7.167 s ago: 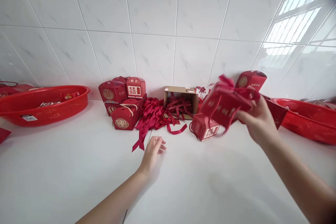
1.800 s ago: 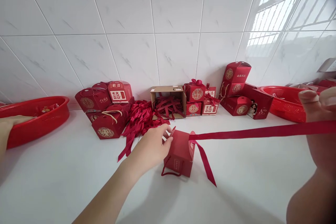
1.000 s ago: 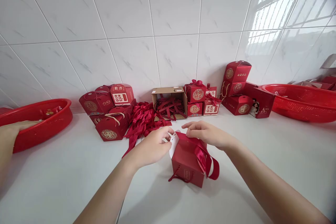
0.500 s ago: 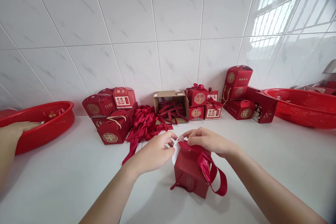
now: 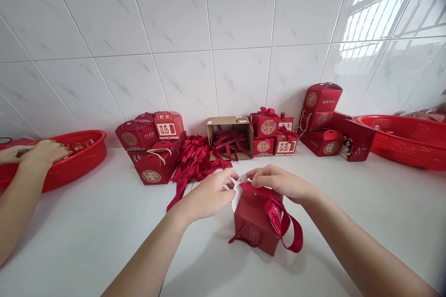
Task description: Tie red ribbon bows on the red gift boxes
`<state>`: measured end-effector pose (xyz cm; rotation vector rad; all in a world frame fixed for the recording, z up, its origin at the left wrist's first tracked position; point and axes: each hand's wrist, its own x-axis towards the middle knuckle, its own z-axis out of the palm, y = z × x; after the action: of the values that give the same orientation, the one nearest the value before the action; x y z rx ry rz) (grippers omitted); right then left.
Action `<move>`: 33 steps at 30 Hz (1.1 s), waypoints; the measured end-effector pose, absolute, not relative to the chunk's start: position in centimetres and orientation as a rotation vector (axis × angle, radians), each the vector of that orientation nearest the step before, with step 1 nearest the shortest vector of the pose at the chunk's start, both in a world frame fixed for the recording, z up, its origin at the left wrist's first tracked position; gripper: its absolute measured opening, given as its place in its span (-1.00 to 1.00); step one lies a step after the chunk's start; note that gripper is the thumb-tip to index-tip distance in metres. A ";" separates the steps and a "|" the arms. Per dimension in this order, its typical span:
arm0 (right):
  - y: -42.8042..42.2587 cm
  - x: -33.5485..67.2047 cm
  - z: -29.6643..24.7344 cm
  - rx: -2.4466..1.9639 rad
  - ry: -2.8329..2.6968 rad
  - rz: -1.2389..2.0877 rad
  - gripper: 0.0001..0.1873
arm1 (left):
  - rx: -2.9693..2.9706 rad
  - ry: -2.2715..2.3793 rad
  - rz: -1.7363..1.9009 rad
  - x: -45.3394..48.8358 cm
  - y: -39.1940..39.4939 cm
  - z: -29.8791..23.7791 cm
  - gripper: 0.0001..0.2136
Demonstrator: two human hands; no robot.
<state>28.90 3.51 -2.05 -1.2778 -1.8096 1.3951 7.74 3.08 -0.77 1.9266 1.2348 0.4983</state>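
A small red gift box (image 5: 253, 222) stands on the white counter in front of me. A red ribbon (image 5: 285, 226) runs through its top and hangs in loops down its right side. My left hand (image 5: 208, 195) pinches the box's top flap, which shows a white inner face. My right hand (image 5: 278, 183) pinches the ribbon at the top of the box, fingers closed, close against the left fingertips.
A pile of loose red ribbons (image 5: 195, 162) and a cardboard box of ribbons (image 5: 229, 137) sit by the tiled wall. Stacks of red gift boxes (image 5: 151, 144) (image 5: 322, 120) flank them. Red baskets (image 5: 80, 158) (image 5: 407, 141) stand far left and right. Another person's hand (image 5: 43, 152) reaches into the left basket.
My right hand let the long ribbon slack and came in to the box top beside my left hand. The other person's hand moved over the left basket.
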 end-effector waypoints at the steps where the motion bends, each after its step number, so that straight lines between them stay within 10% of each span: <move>1: 3.5 28.9 -2.0 -1.277 -1.813 1.396 -0.75 | 1.928 1.228 0.497 7.8 3.0 -0.7 -0.65; 33: 3.5 28.8 -2.6 -1.111 -1.898 1.429 -0.82 | 1.903 1.209 0.423 9.0 3.1 -0.8 -0.71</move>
<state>28.83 3.53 -2.56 -1.1112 -1.8981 1.4288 9.01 3.09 -0.82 1.9030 1.2085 0.4227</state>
